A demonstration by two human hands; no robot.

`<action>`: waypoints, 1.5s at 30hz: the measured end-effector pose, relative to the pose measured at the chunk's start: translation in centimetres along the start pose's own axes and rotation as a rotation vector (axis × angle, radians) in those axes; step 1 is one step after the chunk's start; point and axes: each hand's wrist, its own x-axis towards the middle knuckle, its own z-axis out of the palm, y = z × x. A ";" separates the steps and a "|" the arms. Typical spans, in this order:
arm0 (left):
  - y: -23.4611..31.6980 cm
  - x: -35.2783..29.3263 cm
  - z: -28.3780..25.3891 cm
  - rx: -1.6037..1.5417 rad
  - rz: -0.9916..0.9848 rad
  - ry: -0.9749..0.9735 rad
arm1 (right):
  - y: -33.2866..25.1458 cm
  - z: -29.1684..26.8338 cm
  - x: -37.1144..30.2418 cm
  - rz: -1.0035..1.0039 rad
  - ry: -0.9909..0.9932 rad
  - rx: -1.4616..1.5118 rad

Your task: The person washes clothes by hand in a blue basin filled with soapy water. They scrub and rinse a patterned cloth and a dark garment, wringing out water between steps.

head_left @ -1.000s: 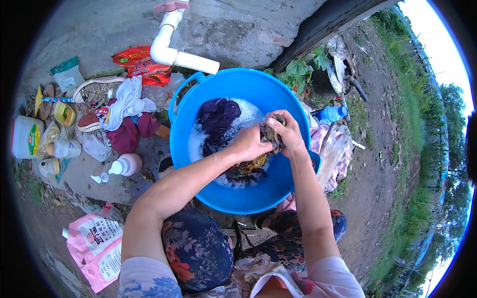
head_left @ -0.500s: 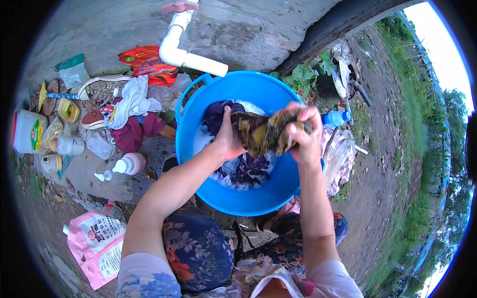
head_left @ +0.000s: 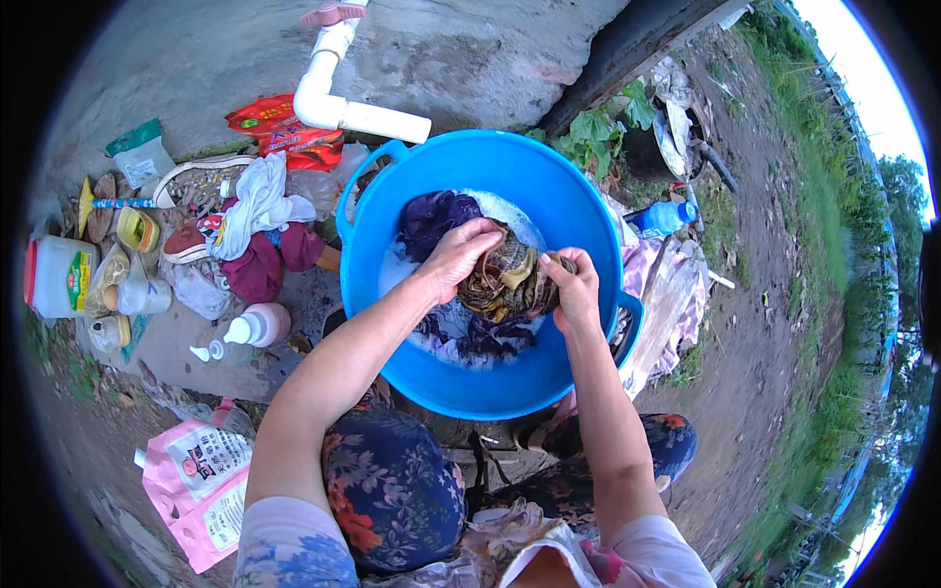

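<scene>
A bunched brown and yellow patterned cloth (head_left: 505, 284) hangs between my two hands over a large blue tub (head_left: 421, 382). My left hand (head_left: 459, 257) grips its left side, fingers closed on the fabric. On its right edge, my right hand (head_left: 573, 284) pinches the cloth between thumb and fingers. Below it, dark purple laundry (head_left: 431, 220) lies in white suds (head_left: 505, 208) inside the tub. Part of that laundry is hidden by the cloth and my left hand.
A white pipe (head_left: 382, 121) with a tap juts over the tub's far rim. Left are piled clothes (head_left: 260, 206), a pump bottle (head_left: 260, 324), a plastic tub (head_left: 61, 277) and a pink pouch (head_left: 201, 490). At right lie a blue bottle (head_left: 665, 218) and a board (head_left: 662, 304).
My hands have come lower into the tub and nearer each other. The cloth, stretched and blurred before, is now bunched and partly spread between them. The view has shifted slightly.
</scene>
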 end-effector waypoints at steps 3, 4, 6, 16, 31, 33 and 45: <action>0.5 -0.4 -0.2 0.024 -0.029 -0.103 | -1.7 1.8 -0.1 -0.068 -0.019 -0.041; 0.7 -0.8 -0.2 0.018 -0.049 -0.123 | -1.6 2.2 0.2 -0.132 -0.027 -0.059; 0.0 -0.5 -0.1 0.133 0.044 -0.127 | -1.5 2.4 0.4 -0.251 -0.051 -0.131; 0.9 -2.9 0.1 -0.229 -0.093 -0.239 | -4.8 5.2 -2.0 -1.146 -0.495 -0.756; 4.3 -2.3 4.8 -0.340 0.389 0.337 | 0.5 6.3 -5.1 -0.420 0.135 0.621; 3.4 -2.0 4.0 0.026 0.563 0.351 | 1.3 6.3 -4.8 -0.188 0.187 0.773; -0.4 -5.8 9.7 0.920 1.392 -0.145 | 1.0 1.1 -3.2 0.624 -0.838 0.772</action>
